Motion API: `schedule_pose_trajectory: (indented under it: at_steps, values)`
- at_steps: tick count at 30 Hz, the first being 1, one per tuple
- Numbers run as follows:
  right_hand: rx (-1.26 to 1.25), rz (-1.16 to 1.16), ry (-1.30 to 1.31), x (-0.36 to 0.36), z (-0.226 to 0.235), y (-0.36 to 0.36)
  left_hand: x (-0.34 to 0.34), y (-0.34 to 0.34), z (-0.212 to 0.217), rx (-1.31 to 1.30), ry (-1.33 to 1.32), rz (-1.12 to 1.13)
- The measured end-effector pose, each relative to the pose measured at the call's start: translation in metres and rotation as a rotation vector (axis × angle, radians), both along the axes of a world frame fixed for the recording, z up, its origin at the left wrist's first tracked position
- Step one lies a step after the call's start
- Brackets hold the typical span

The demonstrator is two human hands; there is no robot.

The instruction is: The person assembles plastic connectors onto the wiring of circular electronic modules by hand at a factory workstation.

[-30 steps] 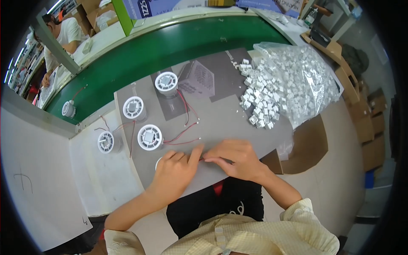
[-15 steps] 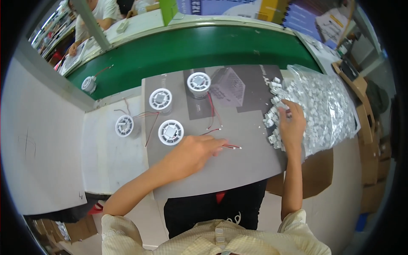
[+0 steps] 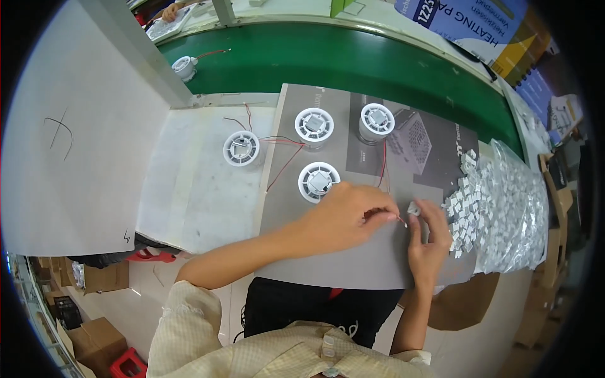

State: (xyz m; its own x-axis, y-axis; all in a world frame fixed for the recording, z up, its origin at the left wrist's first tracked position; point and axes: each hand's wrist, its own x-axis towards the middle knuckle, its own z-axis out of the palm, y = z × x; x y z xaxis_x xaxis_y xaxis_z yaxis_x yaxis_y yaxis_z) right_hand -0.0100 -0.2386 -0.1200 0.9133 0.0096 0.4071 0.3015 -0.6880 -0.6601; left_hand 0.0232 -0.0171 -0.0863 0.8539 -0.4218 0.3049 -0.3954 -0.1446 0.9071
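My left hand (image 3: 345,219) is closed in a pinch on the thin red wires (image 3: 401,219), their small white plug ends sticking out past the fingertips. Facing it, my right hand (image 3: 430,242) grips a small white plastic connector (image 3: 413,208) between thumb and fingers, close to the wire ends but apart from them. Partly behind my left hand stands a round white housing (image 3: 318,181) with a spoked top and a square silver piece in its middle. Similar round housings stand farther back at the centre (image 3: 314,128), at the right (image 3: 377,121) and at the left (image 3: 241,148).
A grey cardboard sheet (image 3: 296,264) covers the work surface. At the right a clear plastic bag (image 3: 520,211) spills many small white connectors (image 3: 466,211). Beyond runs a green belt (image 3: 283,60) with another round housing (image 3: 184,67). A white upright panel (image 3: 88,138) stands at the left.
My right hand has left the connector pile with a white connector and come beside my left hand. The left hand still pinches the wires. The whole view has shifted.
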Motion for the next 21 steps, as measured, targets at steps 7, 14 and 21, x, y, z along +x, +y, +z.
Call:
schedule_pose_trajectory:
  at_steps: [7, 14, 21]
  values:
    - [-0.295, -0.078, -0.092, -0.014, -0.002, 0.0, 0.005, 0.002, 0.016, 0.0, 0.132, -0.148]
    - [-0.382, 0.091, -0.029, -0.023, 0.006, -0.003, 0.004, -0.006, 0.01, 0.024, 0.158, -0.041]
    - [-0.362, -0.068, 0.0, -0.024, 0.013, 0.007, 0.005, -0.009, -0.001, -0.092, 0.203, -0.045]
